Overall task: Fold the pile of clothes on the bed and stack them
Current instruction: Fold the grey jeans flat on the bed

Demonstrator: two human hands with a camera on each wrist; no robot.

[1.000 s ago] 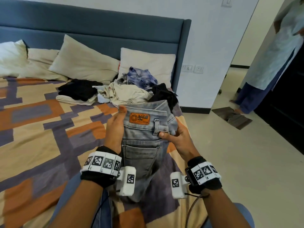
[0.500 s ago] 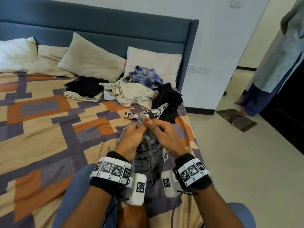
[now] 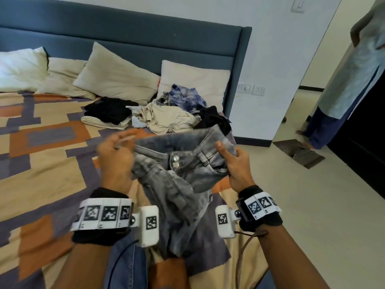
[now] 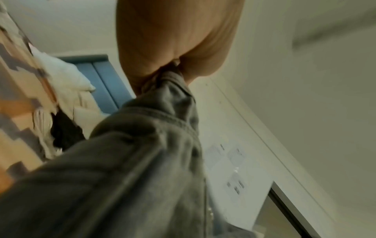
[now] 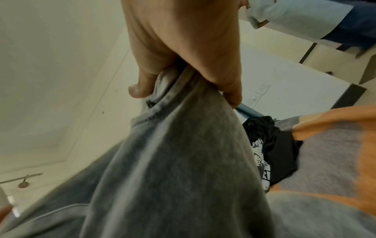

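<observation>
Grey jeans (image 3: 183, 176) held up above the patterned bedspread (image 3: 52, 155), waistband uppermost and stretched roughly level between the two hands, front side toward the head camera with two metal fly buttons showing; the legs hang bunched below the waistband. Right hand (image 3: 234, 163) clamped on the right end of the jeans' waistband: thumb laid over the near face of the denim, fingers curled behind it. Right wrist view confirms: thumb and fingers (image 5: 227, 77) closed tight on a gathered fold of seam, no gap visible. Left hand (image 3: 115, 155) at the left end of the jeans' waistband; blurred in the head view, fingers appear partly spread there. Left wrist view shows the jeans' fabric (image 4: 162, 128) bunched and pinched in the crease between thumb and palm (image 4: 173, 40), so the hold is closed on the denim, though exact finger positions cannot be told. Beyond the jeans, toward the headboard (image 3: 125, 42): loose pile of clothes (image 3: 177, 115) of cream, blue and black pieces; to the left of the jeans and farther back, a small stack (image 3: 108, 115) with a black garment on top of a cream one. Pillows (image 3: 116, 80) behind these against the headboard. A second person (image 3: 350, 80) stands on the floor to the right of the jeans, well apart.
</observation>
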